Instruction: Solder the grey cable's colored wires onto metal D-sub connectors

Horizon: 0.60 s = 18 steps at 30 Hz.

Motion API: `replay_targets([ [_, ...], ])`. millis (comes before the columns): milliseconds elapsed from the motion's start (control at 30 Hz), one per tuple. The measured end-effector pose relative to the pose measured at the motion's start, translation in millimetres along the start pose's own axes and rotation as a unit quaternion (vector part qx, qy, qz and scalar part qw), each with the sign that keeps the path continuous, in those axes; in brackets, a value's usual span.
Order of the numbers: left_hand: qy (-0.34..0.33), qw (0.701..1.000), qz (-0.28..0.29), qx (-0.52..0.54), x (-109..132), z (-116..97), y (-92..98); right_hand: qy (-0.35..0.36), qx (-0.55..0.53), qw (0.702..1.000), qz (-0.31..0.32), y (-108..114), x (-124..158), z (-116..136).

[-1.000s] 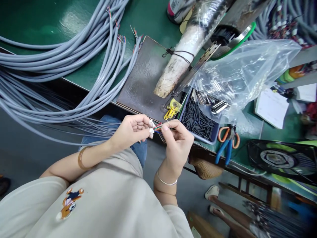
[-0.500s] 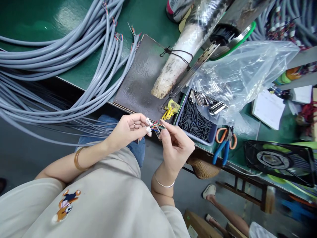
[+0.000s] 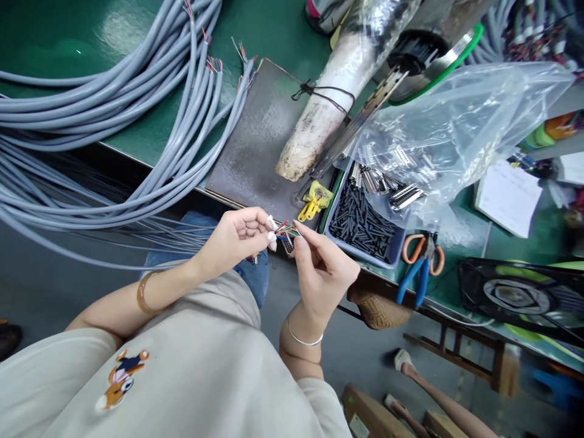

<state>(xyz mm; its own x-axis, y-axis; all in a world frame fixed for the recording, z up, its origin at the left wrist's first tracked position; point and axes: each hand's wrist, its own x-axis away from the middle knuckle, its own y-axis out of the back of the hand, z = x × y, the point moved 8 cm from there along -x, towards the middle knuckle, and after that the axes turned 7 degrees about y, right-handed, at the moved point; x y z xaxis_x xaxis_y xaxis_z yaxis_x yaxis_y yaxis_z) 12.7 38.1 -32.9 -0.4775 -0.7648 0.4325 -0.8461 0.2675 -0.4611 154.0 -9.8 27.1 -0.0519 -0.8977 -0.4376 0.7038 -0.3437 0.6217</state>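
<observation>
My left hand [image 3: 239, 237] is closed in a pinch on the stripped end of a cable, where thin coloured wires [image 3: 285, 229] fan out; two fingertips wear white tape. My right hand [image 3: 322, 267] is closed too, its thumb and forefinger pinching those same wires and a small dark connector [image 3: 287, 243] just below them. Both hands hover in front of the bench edge, above my lap. A blue tray of black sleeve pieces [image 3: 360, 225] lies just right of my hands.
A bundle of grey cables [image 3: 114, 140] loops over the green bench [image 3: 274, 30] at left. A dark metal plate [image 3: 260, 140], a white wrapped cylinder [image 3: 319, 128], a yellow clip [image 3: 312, 201], a plastic bag of metal connectors [image 3: 438, 146], and orange-blue pliers [image 3: 417, 267] lie nearby. Another person's leg [image 3: 438, 401] shows bottom right.
My right thumb and forefinger have slid a little along the coloured wires. The view has shifted slightly; the other person's foot has moved down and right.
</observation>
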Motion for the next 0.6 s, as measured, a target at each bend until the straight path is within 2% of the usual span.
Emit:
replay_targets([
  [233,0.0,1.0,-0.011,-0.004,-0.8,-2.4,-1.3,0.124,0.082,0.989,-0.001,-0.5,-1.7,18.6],
  [600,-0.02,0.999,-0.016,-0.039,-0.8,-1.0,1.5,0.2,0.157,0.967,0.014,0.2,-5.8,23.7],
])
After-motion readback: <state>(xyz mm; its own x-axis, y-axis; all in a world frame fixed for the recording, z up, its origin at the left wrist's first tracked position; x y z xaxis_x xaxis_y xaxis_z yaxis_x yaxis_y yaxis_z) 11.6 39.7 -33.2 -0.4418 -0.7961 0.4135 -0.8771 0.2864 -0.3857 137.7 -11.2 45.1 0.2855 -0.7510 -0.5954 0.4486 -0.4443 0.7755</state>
